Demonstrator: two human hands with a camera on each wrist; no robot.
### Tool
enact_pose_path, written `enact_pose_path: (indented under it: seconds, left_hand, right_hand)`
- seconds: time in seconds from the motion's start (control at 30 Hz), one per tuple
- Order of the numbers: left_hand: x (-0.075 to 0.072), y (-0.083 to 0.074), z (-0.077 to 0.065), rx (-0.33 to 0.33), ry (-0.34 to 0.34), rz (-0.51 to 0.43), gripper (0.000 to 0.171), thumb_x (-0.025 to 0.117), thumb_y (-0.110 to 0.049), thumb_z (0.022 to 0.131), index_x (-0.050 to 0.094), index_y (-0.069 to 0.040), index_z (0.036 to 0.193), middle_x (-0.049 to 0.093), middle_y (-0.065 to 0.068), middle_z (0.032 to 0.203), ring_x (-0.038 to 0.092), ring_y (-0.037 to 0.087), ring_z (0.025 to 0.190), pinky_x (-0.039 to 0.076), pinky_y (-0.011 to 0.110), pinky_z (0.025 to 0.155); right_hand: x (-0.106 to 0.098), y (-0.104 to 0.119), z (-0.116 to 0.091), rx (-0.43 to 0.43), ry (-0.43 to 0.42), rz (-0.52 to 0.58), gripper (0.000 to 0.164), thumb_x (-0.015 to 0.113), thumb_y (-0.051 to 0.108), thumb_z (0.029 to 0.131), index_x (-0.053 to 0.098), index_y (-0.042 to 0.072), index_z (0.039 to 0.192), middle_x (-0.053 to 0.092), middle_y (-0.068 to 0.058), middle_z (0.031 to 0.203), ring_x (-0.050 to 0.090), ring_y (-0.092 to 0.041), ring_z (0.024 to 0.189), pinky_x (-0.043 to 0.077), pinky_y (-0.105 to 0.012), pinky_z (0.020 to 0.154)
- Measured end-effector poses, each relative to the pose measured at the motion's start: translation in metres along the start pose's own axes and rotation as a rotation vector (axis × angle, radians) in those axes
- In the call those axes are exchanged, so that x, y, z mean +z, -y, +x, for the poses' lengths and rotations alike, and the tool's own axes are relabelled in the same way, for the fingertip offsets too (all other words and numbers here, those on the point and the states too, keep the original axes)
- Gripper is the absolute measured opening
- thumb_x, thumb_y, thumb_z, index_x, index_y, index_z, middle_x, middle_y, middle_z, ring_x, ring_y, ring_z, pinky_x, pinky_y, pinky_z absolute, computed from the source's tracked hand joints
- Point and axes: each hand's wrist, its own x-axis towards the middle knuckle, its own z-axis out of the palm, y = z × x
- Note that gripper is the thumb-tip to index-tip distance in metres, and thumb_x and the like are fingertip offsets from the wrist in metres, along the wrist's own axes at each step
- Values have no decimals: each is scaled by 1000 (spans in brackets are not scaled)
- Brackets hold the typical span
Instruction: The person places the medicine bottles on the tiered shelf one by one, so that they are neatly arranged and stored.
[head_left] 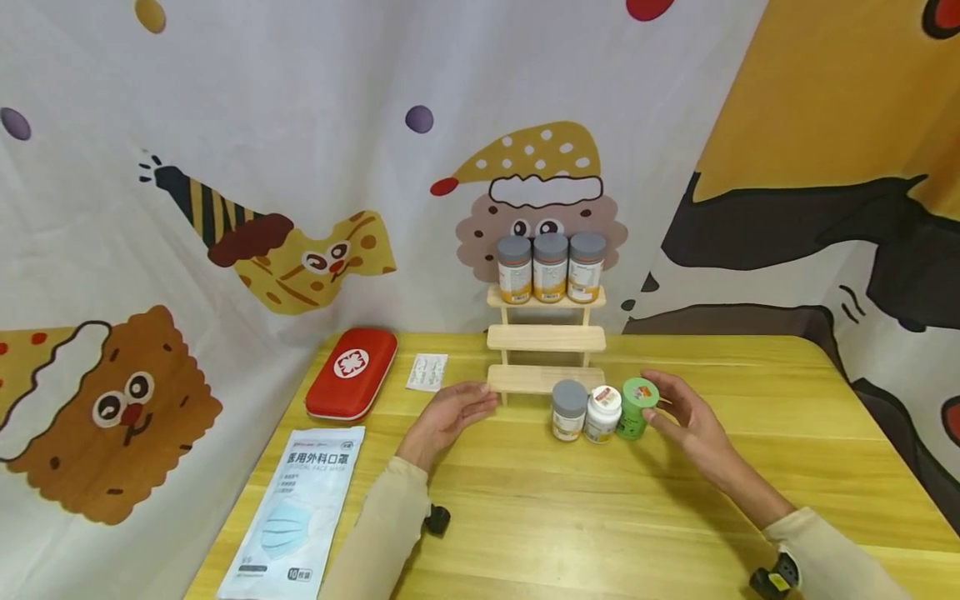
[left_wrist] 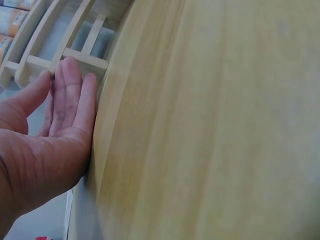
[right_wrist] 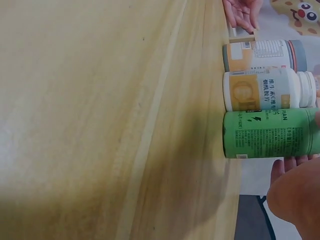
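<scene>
My right hand point(head_left: 693, 429) holds a green bottle point(head_left: 632, 421) near its top, thumb on the near side and fingers behind. In the right wrist view the green bottle point(right_wrist: 270, 134) stands against a white bottle point(right_wrist: 260, 90) with an orange label. A grey-capped bottle point(head_left: 568, 412) is on the white bottle's other side. This row stands on the table in front of a three-step wooden rack point(head_left: 546, 337). At the rack's left end is my left hand point(head_left: 442, 421), fingers straight; in the left wrist view its fingertips point(left_wrist: 70, 65) reach the rack's lower frame.
Three grey-capped bottles point(head_left: 550, 271) stand on the rack's top step. To the left lie a red zip case point(head_left: 347, 379), a small white packet point(head_left: 427, 372) and a face mask pack point(head_left: 296, 508). A printed cloth point(head_left: 337, 158) hangs behind the wooden table point(head_left: 555, 525).
</scene>
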Motion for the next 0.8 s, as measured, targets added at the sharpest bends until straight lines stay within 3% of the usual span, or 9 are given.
enact_pose_path:
  seconds: [0.33,0.8]
  left_hand:
    - [0,-1,1,-2,6,7,34,66,-11,105,61,6,135,80,5,110,77,15,103,62,36,108]
    - [-1,1,0,20,3,-6,30,65,-10,106,62,7,130,79,8,108,77,17,102,63,38,107]
  right_hand:
    - [2,-4,3,32,-29,-117,58,74,3,99,48,0,151,61,-4,141,55,6,125,46,-4,103]
    - [4,2,5,10,-95,-232,55,77,5,96,55,4,147,64,-15,135,56,8,117,52,-8,97]
